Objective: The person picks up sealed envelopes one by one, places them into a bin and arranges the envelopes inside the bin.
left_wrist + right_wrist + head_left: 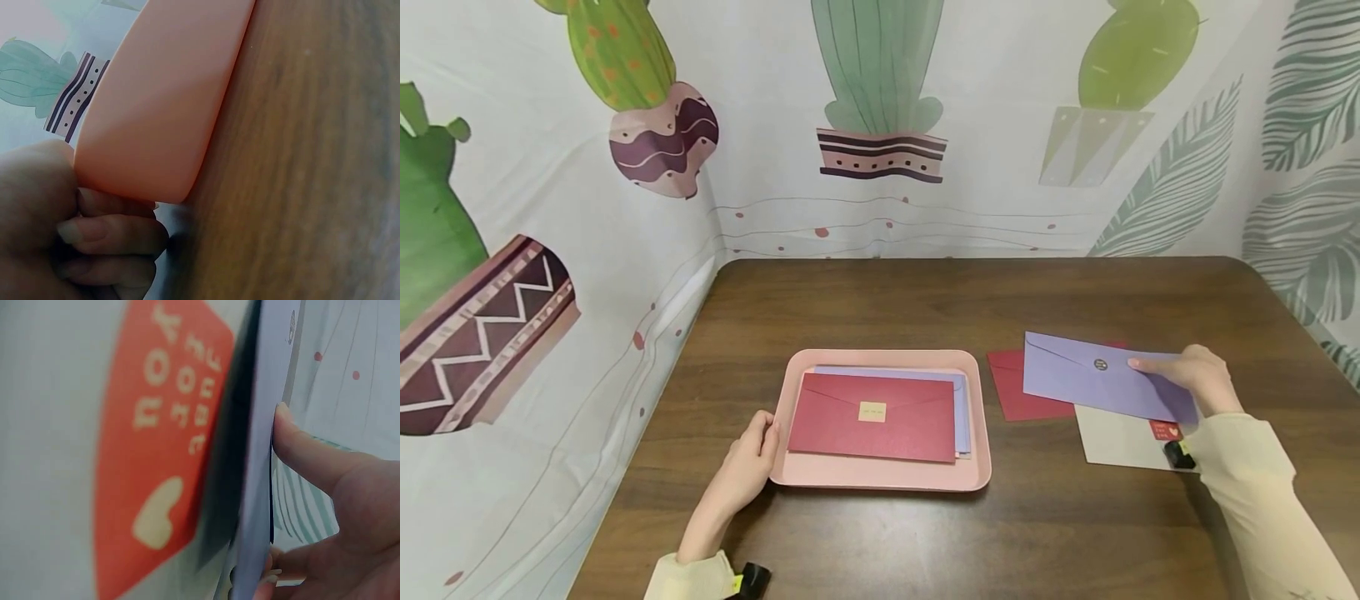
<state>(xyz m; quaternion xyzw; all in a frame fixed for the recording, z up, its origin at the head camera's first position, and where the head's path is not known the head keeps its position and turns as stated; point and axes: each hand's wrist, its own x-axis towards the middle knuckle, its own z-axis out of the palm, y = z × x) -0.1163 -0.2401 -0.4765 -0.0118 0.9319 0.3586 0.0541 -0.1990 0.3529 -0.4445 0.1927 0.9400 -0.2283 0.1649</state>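
Observation:
My left hand (751, 458) grips the left rim of a pink tray (880, 477), its fingers curled at the corner in the left wrist view. In the tray a red envelope (872, 437) with a pale yellow square seal lies over a purple envelope (961, 417). Over at the right, my right hand (1206, 379) holds the right end of another purple envelope (1075, 375) with a round dark seal. The right wrist view shows the thumb (306, 447) against that envelope's face. Beneath it are a second red envelope (1026, 404) and a white envelope (1116, 442) with a red heart sticker.
All of this lies on a brown wooden table (887, 308) with rounded far corners. A white cloth backdrop (760, 167) printed with cacti and leaves hangs behind the table and along its left side. A small black device (1180, 454) sits at the right wrist.

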